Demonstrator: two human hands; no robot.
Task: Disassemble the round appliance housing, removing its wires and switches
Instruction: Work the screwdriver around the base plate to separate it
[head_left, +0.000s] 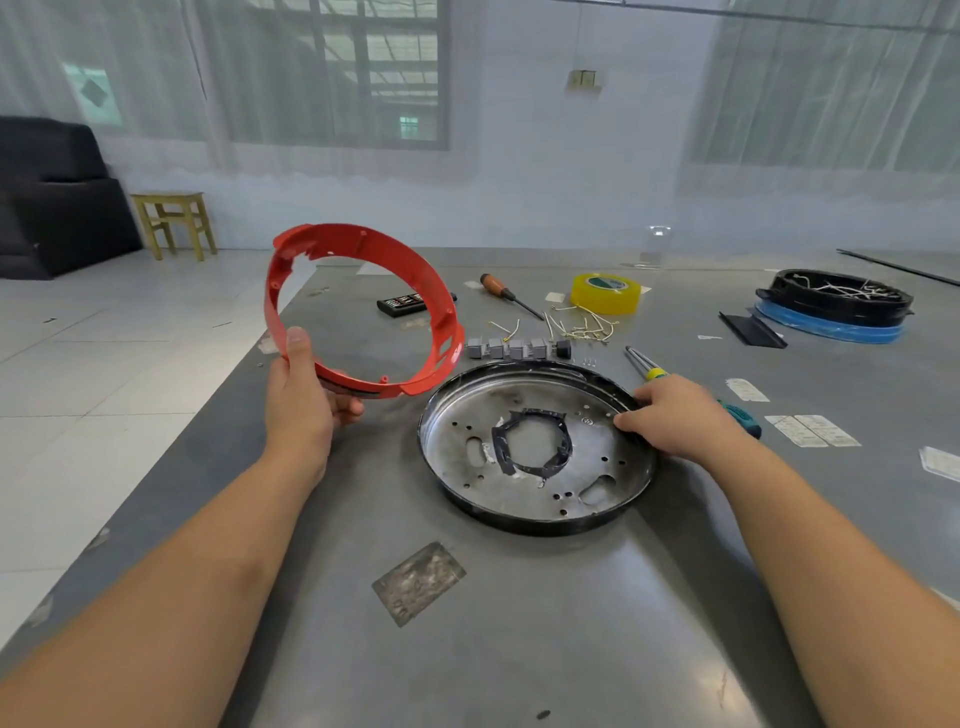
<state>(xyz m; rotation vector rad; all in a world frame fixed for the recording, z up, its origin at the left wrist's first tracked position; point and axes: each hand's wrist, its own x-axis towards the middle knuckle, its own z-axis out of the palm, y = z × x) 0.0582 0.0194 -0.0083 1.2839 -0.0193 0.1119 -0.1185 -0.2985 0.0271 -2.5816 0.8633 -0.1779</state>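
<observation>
Housing ring: red plastic ring, tilted up off the table in my left hand, thumb over its near rim and fingers curled beneath.
Ring handling: I judge it light and a bit springy; thin walls with bosses and notches could crack if squeezed, so I take it on the plain rim.
Housing base: round metal pan, flat on the grey table, just right of the ring.
Right hand: my right hand has its fingertips hooked over the pan's far-right rim, pinning it.
Pan handling: looks stiff and heavier than the ring; the edge may be sharp and the metal could slide on the table, so I take it by the rolled rim.
Pan contents: only a ring of black tape round the centre hole; no wires or switches left inside.
Removed parts: grey switches in a row just behind the pan, loose wires beyond them.
Far container: black round housing on a blue base, well apart, pale wires inside.
</observation>
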